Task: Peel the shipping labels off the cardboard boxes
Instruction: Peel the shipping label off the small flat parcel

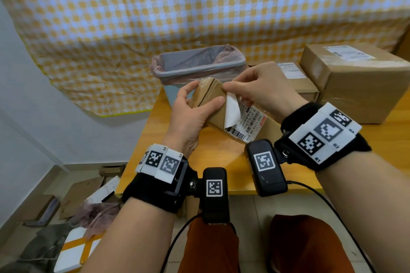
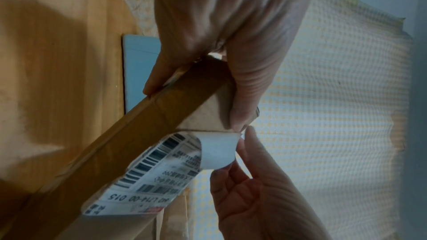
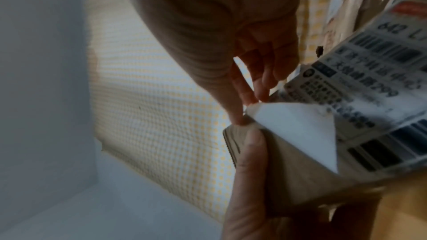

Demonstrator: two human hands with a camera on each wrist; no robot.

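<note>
A small cardboard box (image 1: pixel 269 125) is tilted up above the wooden table (image 1: pixel 175 162). My left hand (image 1: pixel 206 93) grips its raised far end, thumb on the top face. The white shipping label (image 1: pixel 246 123) with barcodes is stuck on that face, and its far corner is peeled back, showing the blank underside (image 1: pixel 231 111). My right hand (image 1: pixel 227 91) pinches that lifted corner between thumb and forefinger. The left wrist view shows the flap (image 2: pixel 219 150) curled off the box (image 2: pixel 148 121). In the right wrist view my fingertips (image 3: pixel 240 116) pinch the flap's tip (image 3: pixel 298 130).
A blue bin (image 1: pixel 199 64) with a pink liner stands just behind the box, off the table's far edge. Two more labelled cardboard boxes (image 1: pixel 359 82) (image 1: pixel 297 80) sit at the right on the table. Flattened cardboard and packaging litter the floor (image 1: pixel 73 206) at the left.
</note>
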